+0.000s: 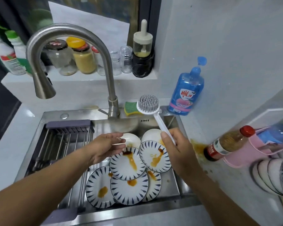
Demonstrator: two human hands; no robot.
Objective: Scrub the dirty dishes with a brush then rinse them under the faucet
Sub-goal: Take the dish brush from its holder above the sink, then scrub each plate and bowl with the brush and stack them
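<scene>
Head view is showing the right grip (175,149) clamping on the dish brush (155,119) handle, bristles facing up, clear of the sauce; the left grip (104,147), fingers apart and relaxed, is hovering over the stained plates (127,162), probably to lift one. These are lying overlapped in the sink (137,209), within easy reach of both.

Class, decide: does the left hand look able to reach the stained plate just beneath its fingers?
Likely yes: the open left hand hovers over that plate, nothing between them; the right hand holds the brush aside.
</scene>
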